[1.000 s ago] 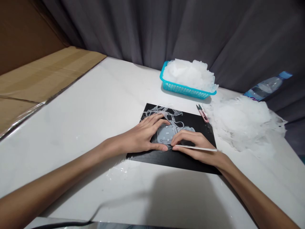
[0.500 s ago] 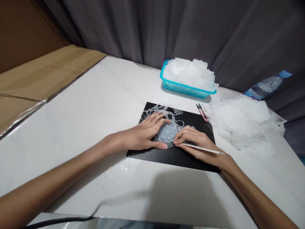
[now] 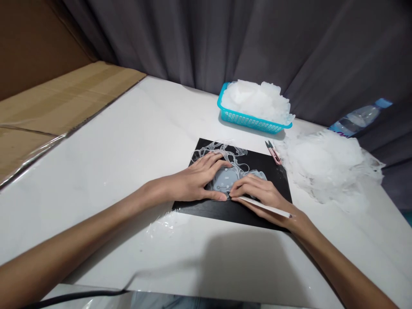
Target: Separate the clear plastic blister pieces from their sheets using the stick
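A black mat (image 3: 199, 210) lies on the white table, bearing a translucent, rubbery-looking piece (image 3: 223, 177) dotted with small round marks. Fingers spread, my left hand (image 3: 196, 178) rests flat over the left side of this piece, its thumb along the near edge. My right hand (image 3: 259, 193) pinches a slim white pen-like tool (image 3: 267, 207), held slanted. Its working end meets the piece's near edge beside my left thumb, though my fingertips mostly hide that end. Thin clear strips (image 3: 233, 159) tangle above both hands, and part of another translucent shape (image 3: 259, 174) shows behind my right knuckles.
Pink-handled thread snips (image 3: 273, 153) lie at the mat's far right corner. Behind stands a turquoise basket (image 3: 254, 122) heaped with whitish translucent pieces. To the right are a pile of clear scraps (image 3: 328, 163) and a water bottle (image 3: 360, 118). A black cable (image 3: 80, 295) crosses the near edge.
My right hand slid slightly right with the tool, then came back left toward my left thumb. The tool's back end now tilts lower. My left hand stays almost still.
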A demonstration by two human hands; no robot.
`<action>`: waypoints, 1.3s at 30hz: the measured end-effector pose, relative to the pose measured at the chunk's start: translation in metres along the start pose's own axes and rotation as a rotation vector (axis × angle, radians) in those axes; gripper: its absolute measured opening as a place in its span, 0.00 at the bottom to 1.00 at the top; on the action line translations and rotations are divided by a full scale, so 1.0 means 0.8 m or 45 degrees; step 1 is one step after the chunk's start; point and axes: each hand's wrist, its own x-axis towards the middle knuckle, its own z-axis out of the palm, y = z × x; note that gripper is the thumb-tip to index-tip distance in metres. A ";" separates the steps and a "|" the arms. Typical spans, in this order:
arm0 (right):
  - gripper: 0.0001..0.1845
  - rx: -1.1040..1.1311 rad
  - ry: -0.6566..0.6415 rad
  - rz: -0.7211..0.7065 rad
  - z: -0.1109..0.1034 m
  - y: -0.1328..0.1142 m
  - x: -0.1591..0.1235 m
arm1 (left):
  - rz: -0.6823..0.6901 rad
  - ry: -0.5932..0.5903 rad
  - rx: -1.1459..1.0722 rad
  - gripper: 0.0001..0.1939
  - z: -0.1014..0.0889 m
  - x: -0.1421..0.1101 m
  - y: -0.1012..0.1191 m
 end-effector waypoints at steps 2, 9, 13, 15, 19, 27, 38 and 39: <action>0.05 -0.124 0.013 -0.051 0.002 0.000 -0.001 | 0.008 0.006 -0.001 0.44 0.001 0.000 -0.001; 0.07 -0.343 0.041 -0.147 0.002 0.008 -0.018 | -0.034 -0.026 0.009 0.45 -0.002 -0.001 0.002; 0.08 -0.513 0.077 -0.221 0.010 0.004 -0.018 | 0.008 0.028 0.044 0.43 -0.002 -0.004 0.004; 0.11 -0.597 0.065 -0.231 0.015 0.001 -0.016 | 0.048 0.119 0.117 0.40 -0.001 -0.007 0.006; 0.20 -0.595 0.123 -0.206 0.023 -0.004 -0.012 | 0.075 0.384 0.297 0.34 -0.004 -0.018 0.017; 0.25 -0.499 0.483 -0.052 0.033 -0.015 0.001 | -0.504 0.307 -0.045 0.32 -0.008 -0.031 0.056; 0.20 -0.353 0.548 0.115 0.035 -0.022 0.005 | -0.323 0.348 -0.765 0.20 0.019 -0.019 0.056; 0.18 -0.335 0.541 0.137 0.034 -0.023 0.005 | -0.323 0.353 -0.718 0.20 0.018 -0.020 0.056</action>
